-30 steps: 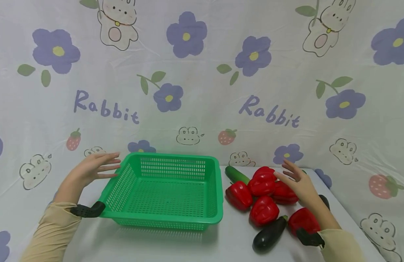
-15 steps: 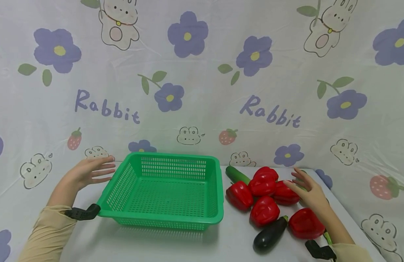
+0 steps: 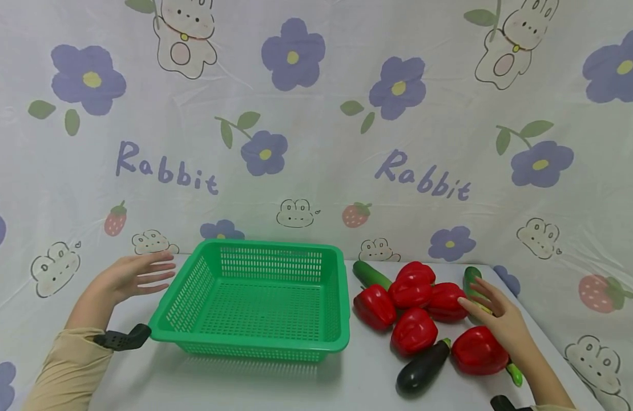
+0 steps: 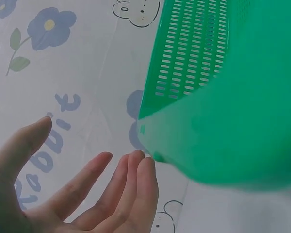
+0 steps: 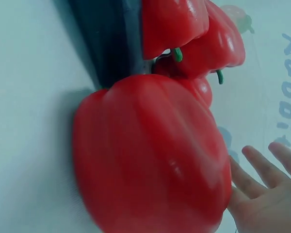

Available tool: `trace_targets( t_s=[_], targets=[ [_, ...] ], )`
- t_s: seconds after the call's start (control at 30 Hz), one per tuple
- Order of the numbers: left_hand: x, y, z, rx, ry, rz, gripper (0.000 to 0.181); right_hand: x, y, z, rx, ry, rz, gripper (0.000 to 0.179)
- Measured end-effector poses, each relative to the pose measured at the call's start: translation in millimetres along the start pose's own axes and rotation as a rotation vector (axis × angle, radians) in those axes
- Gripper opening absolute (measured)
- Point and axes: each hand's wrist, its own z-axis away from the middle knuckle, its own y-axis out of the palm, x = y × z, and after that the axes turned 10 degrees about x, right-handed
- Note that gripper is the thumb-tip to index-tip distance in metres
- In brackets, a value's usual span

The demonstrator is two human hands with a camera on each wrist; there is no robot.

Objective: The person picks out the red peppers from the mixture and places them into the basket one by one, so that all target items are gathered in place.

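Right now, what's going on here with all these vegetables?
A person's left hand is raised beside a green plastic basket, and the right hand is raised near some red bell peppers. Both hands have their fingers spread and hold nothing. The peppers lie on a white table to the basket's right, along with an eggplant and a cucumber; none of them is in the basket.

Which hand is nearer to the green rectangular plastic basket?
Left: the left hand is just left of the basket; the right hand is farther off to its right.
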Motion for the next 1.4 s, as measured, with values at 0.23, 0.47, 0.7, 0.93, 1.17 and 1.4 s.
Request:
trace_targets(
  t_s=[0.23, 0.47, 0.7, 0.93, 1.17, 1.4],
  targets=[
    [7.4, -2.7, 1.1, 0.017, -0.017, 0.061, 0.061, -10, 1, 7.9, -0.005, 0.042, 0.004, 0.087],
    [19.1, -7.8, -2.9, 0.046, -0.019, 0.113, 0.048, -17, -1, 14.9, -0.006, 0.114, 0.011, 0.088],
    [30.5, -10.4, -4.9, 0.074, -0.008, 0.12, 0.043, -22, -2, 22.3, 0.015, 0.175, -0.038, 0.091],
    [37.1, -10.8, -5.0, 0.092, -0.005, 0.157, 0.028, -29, -4, 28.2, 0.023, 0.202, -0.06, 0.094],
    [41.5, -10.8, -5.6, 0.089, -0.012, 0.169, 0.028, -38, -5, 30.7, 0.029, 0.264, -0.042, 0.097],
    [46.8, -11.3, -6.2, 0.097, -0.017, 0.184, 0.025, -44, -2, 33.0, 0.05, 0.341, -0.048, 0.106]
  ],
)
